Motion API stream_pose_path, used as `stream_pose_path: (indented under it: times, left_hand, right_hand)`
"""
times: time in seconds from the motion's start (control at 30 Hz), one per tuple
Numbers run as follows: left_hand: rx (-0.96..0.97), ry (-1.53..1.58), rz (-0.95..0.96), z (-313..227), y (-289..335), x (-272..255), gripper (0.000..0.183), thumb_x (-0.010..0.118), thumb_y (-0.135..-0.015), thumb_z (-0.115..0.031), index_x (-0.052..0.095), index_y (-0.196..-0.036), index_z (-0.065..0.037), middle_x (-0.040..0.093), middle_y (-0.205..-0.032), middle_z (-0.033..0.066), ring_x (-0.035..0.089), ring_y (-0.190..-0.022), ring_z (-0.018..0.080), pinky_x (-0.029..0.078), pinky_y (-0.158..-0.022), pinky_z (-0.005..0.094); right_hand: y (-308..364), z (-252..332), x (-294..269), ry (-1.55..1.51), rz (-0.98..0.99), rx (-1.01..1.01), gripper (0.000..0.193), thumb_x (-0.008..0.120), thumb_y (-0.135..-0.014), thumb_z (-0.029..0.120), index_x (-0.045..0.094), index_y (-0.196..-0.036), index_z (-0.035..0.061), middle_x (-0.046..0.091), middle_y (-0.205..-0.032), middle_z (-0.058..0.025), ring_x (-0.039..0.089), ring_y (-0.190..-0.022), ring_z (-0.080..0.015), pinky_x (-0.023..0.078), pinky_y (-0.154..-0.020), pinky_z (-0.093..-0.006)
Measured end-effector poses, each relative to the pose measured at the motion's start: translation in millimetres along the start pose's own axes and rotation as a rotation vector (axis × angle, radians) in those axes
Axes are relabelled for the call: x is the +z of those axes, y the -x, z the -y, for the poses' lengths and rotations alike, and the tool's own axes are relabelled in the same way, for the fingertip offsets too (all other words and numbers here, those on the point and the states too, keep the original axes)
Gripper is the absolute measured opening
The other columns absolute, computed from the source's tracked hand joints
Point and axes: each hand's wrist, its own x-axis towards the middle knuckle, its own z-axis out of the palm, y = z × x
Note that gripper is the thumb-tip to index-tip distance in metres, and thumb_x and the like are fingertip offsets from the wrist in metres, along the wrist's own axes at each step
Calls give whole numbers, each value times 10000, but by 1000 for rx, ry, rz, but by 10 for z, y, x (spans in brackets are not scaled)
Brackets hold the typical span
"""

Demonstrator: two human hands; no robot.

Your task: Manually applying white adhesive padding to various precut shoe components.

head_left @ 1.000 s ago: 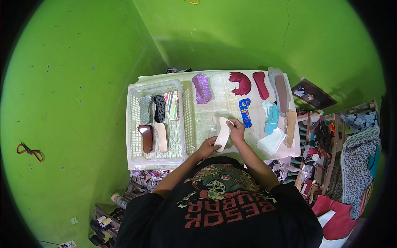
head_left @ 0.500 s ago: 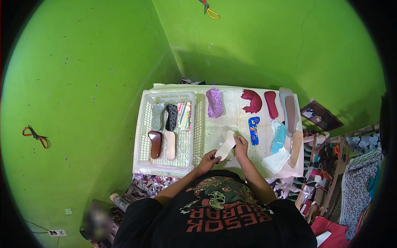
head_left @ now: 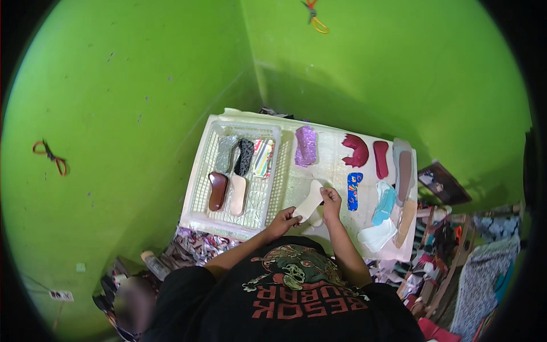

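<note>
A cream insole-shaped piece (head_left: 309,201) is held slantwise above the table in both hands. My left hand (head_left: 282,222) pinches its lower left end. On its upper right edge, my right hand (head_left: 331,203) closes with thumb and fingers. Partly covered by the held piece and my hands, another pale piece (head_left: 315,219) lies on the table. To the right of my hands rests a blue patterned insole-shaped piece (head_left: 354,192). White pieces (head_left: 376,235) and teal ones (head_left: 384,206) lie farther right.
A white plastic basket (head_left: 228,227) on the left holds several sole-shaped pieces. Purple glittery material (head_left: 306,146), a dark red cut sheet (head_left: 356,150) and a dark red sole piece (head_left: 380,159) lie along the table's far side. Scraps and a wooden rack (head_left: 453,262) stand at right.
The whole view has tilted, so the table appears turned clockwise. Both hands keep hold of the cream piece, which looks slightly more upright.
</note>
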Motion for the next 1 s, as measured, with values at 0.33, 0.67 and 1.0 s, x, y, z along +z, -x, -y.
stream_pose_path:
  times: [0.33, 0.67, 1.0]
  left_hand:
    - [92, 86, -225, -242, 194, -164, 196, 646, -919, -197, 607, -1011, -29, 642, -880, 14, 588, -800, 79, 477, -754, 236]
    - [417, 174, -461, -493, 515, -565, 408, 585, -896, 13, 353, -1217, -88, 558, -962, 39, 549, -831, 98, 472, -743, 243]
    - [290, -798, -656, -699, 779, -1228, 164, 591, -802, -94, 671, -945, -86, 650, -950, 148, 594, -916, 336, 471, -826, 419]
  right_hand:
    - [-138, 335, 580, 26, 200, 57, 94, 660, -886, 111, 615, -951, 60, 628, -789, 8, 517, -611, -41, 382, -530, -187]
    - [-188, 506, 1436, 74, 410, 51, 108, 647, -882, 64, 609, -967, 10, 643, -818, -55, 525, -507, -90, 415, -460, -228]
    - [-299, 217, 2305, 304, 623, 2, 106, 581, -859, -76, 575, -946, -15, 620, -843, -91, 627, -618, -139, 514, -543, -242]
